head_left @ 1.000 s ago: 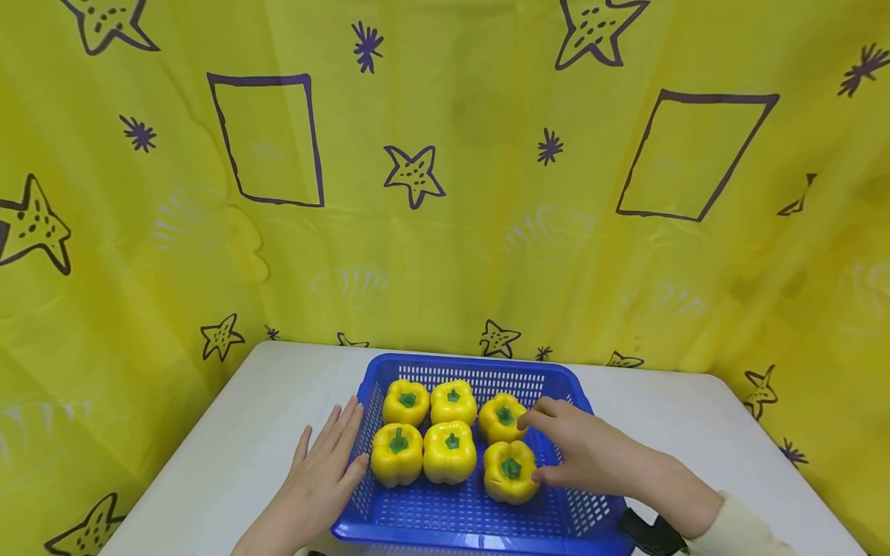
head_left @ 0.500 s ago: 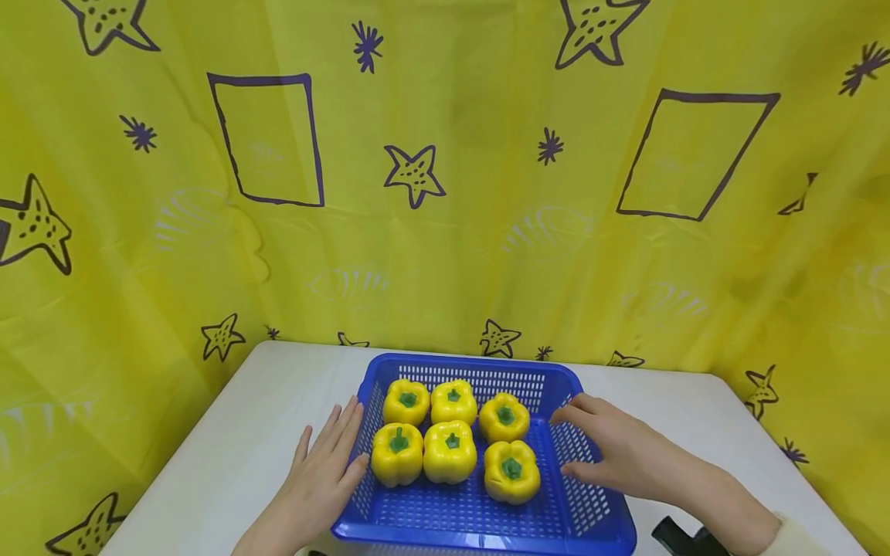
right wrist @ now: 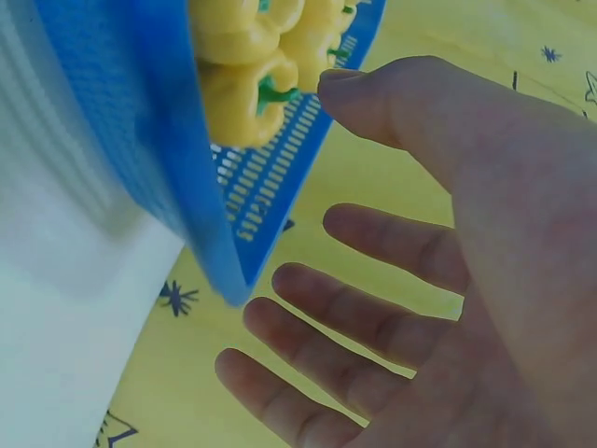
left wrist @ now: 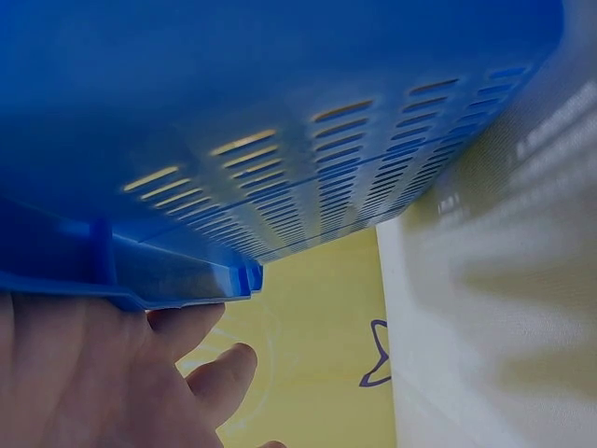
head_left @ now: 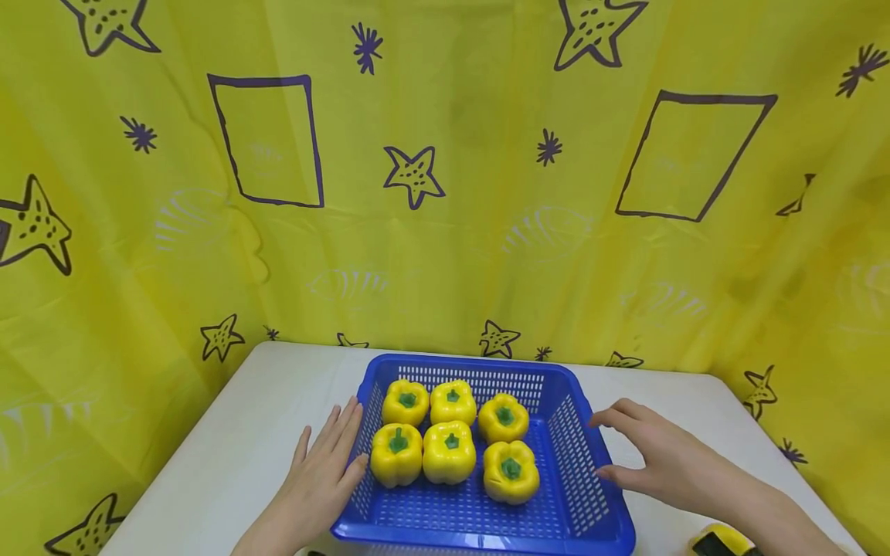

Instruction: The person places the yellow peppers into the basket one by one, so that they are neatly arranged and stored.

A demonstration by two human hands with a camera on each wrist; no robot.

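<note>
Several yellow bell peppers [head_left: 449, 452] with green stems sit in two rows inside a blue plastic basket [head_left: 480, 540] with slotted walls. My left hand [head_left: 316, 475] rests along the basket's left rim, its fingers straight; the left wrist view shows it against the blue rim and the slotted outer wall [left wrist: 308, 159]. Just outside the right rim is my right hand [head_left: 657, 455], holding nothing, thumb and fingers spread apart. From the right wrist camera, the fingers [right wrist: 359, 308] appear beside the basket, with some peppers [right wrist: 247, 103] partly cut off by the frame.
Beneath the basket is a white table [head_left: 236, 432]. A yellow curtain [head_left: 445, 255] printed with dark stars surrounds it at the back and sides. By my right wrist lies a yellow object [head_left: 730, 534], partly covered by something black.
My right hand has drawn away to the right from the front-right pepper and out over the basket's right rim. A yellow object now shows under the right wrist. The left hand has stayed put.
</note>
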